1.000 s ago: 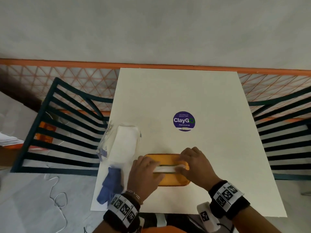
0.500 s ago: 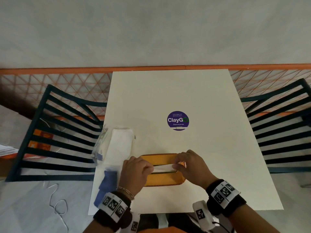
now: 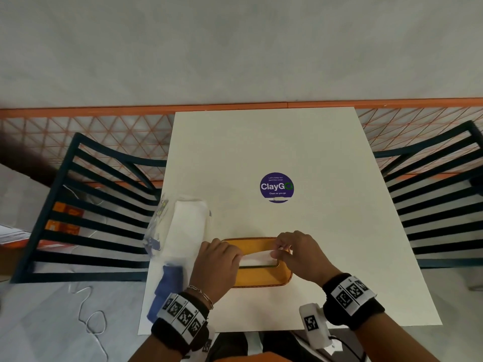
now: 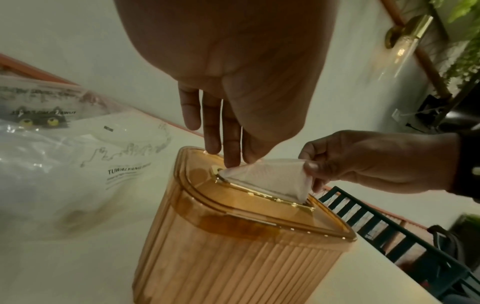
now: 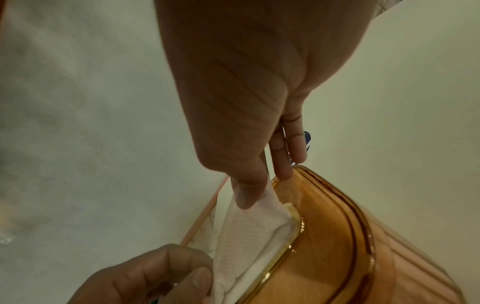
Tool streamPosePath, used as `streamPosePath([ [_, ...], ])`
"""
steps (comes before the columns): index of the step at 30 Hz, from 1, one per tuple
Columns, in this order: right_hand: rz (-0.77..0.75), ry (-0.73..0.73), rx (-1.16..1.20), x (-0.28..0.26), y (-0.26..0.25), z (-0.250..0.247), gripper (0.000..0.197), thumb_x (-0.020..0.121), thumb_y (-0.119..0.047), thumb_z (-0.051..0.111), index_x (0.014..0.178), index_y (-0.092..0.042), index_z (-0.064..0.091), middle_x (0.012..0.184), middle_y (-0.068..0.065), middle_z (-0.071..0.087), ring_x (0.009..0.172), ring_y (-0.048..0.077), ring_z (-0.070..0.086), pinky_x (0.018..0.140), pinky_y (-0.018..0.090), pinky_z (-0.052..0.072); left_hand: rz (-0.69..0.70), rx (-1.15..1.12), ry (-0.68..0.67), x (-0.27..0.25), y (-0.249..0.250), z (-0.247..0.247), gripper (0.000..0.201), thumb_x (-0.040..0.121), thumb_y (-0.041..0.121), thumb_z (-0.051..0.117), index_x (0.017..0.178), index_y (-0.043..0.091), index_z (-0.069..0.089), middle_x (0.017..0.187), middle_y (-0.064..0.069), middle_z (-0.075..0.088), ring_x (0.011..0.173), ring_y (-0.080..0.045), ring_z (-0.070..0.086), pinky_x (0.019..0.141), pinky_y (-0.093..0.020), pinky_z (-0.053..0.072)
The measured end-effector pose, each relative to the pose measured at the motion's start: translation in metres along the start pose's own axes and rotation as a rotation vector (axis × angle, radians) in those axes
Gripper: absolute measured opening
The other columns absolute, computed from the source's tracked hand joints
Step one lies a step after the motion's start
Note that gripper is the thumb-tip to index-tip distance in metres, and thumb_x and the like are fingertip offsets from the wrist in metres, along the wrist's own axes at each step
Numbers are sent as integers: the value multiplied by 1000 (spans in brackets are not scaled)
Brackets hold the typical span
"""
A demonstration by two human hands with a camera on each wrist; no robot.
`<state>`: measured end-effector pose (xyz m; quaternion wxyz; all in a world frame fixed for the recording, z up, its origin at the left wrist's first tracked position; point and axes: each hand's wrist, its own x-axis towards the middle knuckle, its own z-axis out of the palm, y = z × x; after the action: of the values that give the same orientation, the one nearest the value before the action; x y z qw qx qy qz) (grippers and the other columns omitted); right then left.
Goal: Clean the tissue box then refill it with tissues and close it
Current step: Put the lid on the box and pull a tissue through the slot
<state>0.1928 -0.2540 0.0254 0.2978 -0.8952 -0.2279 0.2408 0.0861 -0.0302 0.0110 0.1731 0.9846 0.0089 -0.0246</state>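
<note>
An amber ribbed tissue box [image 3: 261,276] [image 4: 233,257] [image 5: 363,257] stands near the table's front edge with its lid on. A white tissue [image 3: 257,257] [image 4: 270,176] [image 5: 244,236] sticks up through the slot in the lid. My left hand [image 3: 218,267] [image 4: 236,160] pinches the tissue's left end at the slot. My right hand [image 3: 300,254] [image 5: 257,189] pinches its right end between thumb and fingers, and it also shows in the left wrist view as the right hand [image 4: 363,164]. The tissue is stretched between both hands.
A clear plastic pack of white tissues [image 3: 183,226] [image 4: 64,164] lies left of the box, with a blue cloth [image 3: 167,288] in front of it. A purple round sticker [image 3: 276,187] sits mid-table. Dark slatted chairs [image 3: 91,218] flank the table [image 3: 339,244].
Both hands have lifted a little and drawn the tissue up out of the slot. The camera view has shifted slightly.
</note>
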Motion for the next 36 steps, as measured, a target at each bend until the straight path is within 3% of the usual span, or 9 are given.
streamPosePath([
  [4,0,-32,41,1,0,-4,14,88,-26,74,82,-34,65,84,-20,67,83,-1,61,73,19,46,36,-30,-51,2,-6,1,11,90,36,65,101,34,69,95,14,65,82,-15,58,71,-33,47],
  [7,3,-61,61,1,0,-5,16,89,-24,74,81,-35,64,88,-15,71,86,4,64,73,20,48,37,-10,-74,7,-9,3,8,87,32,74,88,35,67,89,14,63,79,-14,56,70,-29,41],
  [10,17,-69,101,1,0,-6,14,90,-21,72,83,-32,66,89,-12,73,87,5,65,73,18,47,10,-54,-100,13,-11,0,5,94,31,65,90,34,66,91,16,63,86,-11,52,75,-26,33],
  [14,15,-70,119,3,-4,-5,23,91,-20,70,79,-38,61,88,-12,73,85,2,63,69,13,43,-9,-154,-142,15,-15,-3,10,99,33,59,95,32,68,95,17,66,88,-4,44,78,-26,28],
  [21,35,-54,139,1,-8,-8,24,91,-17,69,80,-37,63,87,-12,73,84,3,63,69,12,42,-65,-297,-147,21,-21,-5,9,97,31,64,96,28,72,89,21,64,90,-5,51,82,-24,35],
  [25,46,-31,146,1,-9,-7,33,91,-18,69,75,-44,57,88,-12,72,84,4,63,71,14,43,-61,-342,-132,21,-20,-6,7,98,26,63,97,25,70,91,16,66,87,-5,52,77,-13,35],
  [28,54,-19,148,1,-10,-7,35,92,-18,70,75,-45,56,87,-13,71,82,3,62,70,14,42,-86,-370,-122,21,-19,-6,7,98,24,63,98,25,69,91,16,64,87,-4,53,77,-18,39],
  [33,88,-1,175,1,-9,-6,16,94,-20,68,85,-33,65,88,-12,71,85,5,64,73,17,45,-45,-256,-190,19,-24,-4,20,93,43,66,106,29,70,100,14,67,92,-8,54,84,-26,41],
  [36,113,7,193,1,-8,-4,5,93,-21,68,90,-25,69,89,-10,73,86,7,65,72,17,47,-71,-234,-154,19,-26,-1,16,96,38,63,101,25,71,97,10,70,88,-9,49,81,-26,34],
])
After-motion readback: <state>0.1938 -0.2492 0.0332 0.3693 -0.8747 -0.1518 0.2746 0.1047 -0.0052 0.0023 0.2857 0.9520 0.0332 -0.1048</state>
